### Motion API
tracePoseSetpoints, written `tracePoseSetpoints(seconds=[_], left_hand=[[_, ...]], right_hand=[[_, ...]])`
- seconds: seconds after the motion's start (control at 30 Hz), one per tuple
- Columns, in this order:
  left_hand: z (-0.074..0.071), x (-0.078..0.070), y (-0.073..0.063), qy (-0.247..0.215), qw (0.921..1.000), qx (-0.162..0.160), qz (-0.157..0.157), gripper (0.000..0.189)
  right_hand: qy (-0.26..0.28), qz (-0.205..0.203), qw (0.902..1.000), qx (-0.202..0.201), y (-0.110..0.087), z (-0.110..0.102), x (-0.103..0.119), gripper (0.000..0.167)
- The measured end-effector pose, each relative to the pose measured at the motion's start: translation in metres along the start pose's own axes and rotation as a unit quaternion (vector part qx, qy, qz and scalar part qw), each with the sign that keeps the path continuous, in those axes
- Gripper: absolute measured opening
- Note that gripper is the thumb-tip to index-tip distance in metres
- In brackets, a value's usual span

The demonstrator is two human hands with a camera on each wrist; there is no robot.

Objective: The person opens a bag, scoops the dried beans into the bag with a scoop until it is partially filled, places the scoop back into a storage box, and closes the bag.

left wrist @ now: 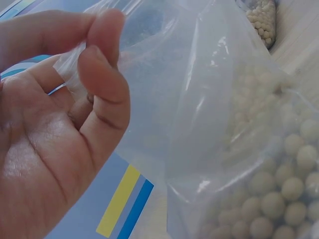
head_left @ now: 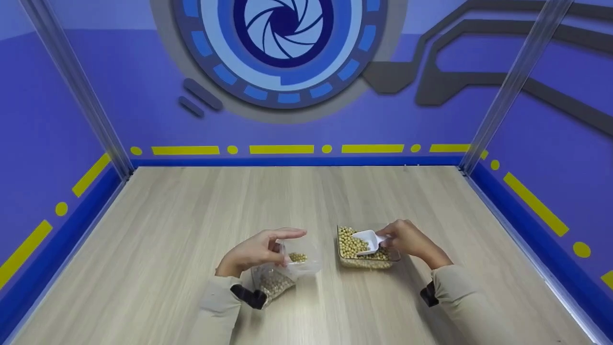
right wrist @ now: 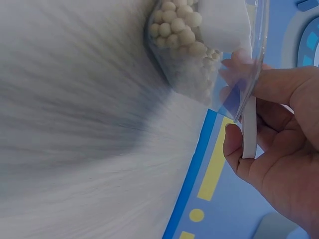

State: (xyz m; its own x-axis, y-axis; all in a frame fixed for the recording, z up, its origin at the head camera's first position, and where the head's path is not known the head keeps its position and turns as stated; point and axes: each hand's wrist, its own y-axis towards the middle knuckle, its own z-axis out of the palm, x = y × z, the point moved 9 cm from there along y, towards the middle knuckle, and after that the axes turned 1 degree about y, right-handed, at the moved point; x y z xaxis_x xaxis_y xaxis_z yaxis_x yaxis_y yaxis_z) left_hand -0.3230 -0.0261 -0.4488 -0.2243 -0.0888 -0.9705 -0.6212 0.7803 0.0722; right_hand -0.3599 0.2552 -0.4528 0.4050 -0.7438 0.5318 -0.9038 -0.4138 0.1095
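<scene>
My left hand (head_left: 254, 251) pinches the upper edge of a clear plastic bag (left wrist: 199, 99) between thumb and fingers. Round, pale-yellow soybean-like beads (left wrist: 274, 204) lie in the bottom of that bag. In my right hand (head_left: 407, 239) is the handle of a small white scoop (head_left: 368, 241), gripped by thumb and fingers. The scoop's bowl rests among more such beads (head_left: 350, 243) inside a rectangular clear container (head_left: 366, 264). From the right wrist view, the scoop handle (right wrist: 249, 129) passes beside the container's wall; the bowl's contents are hidden there.
A second clear bag (head_left: 275, 283), filled with duller beads, lies on the wooden table (head_left: 191, 201) by my left wrist. Blue-purple panels (head_left: 306, 134) with yellow markings enclose the back and sides. Black bands (head_left: 429, 293) sit on both wrists.
</scene>
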Motion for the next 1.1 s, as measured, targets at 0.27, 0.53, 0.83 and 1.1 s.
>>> tracePoseSetpoints(seconds=[0.27,0.53,0.83,1.1], left_hand=[[0.001,0.0,0.0,-0.007,1.0,0.002,-0.004,0.068],[0.001,0.001,0.0,0.004,0.9999,-0.003,-0.009,0.067],[0.003,0.004,0.0,-0.018,0.9998,0.005,-0.012,0.067],[0.002,0.003,0.001,-0.017,0.9998,0.005,-0.013,0.067]], right_hand=[[0.003,-0.002,1.0,0.002,0.001,0.003,0.0,0.024],[0.029,-0.011,0.9991,0.029,0.002,0.007,0.001,0.025],[0.043,-0.009,0.9969,0.065,0.005,0.014,0.003,0.023],[0.037,0.015,0.997,0.066,0.008,0.013,0.001,0.026]])
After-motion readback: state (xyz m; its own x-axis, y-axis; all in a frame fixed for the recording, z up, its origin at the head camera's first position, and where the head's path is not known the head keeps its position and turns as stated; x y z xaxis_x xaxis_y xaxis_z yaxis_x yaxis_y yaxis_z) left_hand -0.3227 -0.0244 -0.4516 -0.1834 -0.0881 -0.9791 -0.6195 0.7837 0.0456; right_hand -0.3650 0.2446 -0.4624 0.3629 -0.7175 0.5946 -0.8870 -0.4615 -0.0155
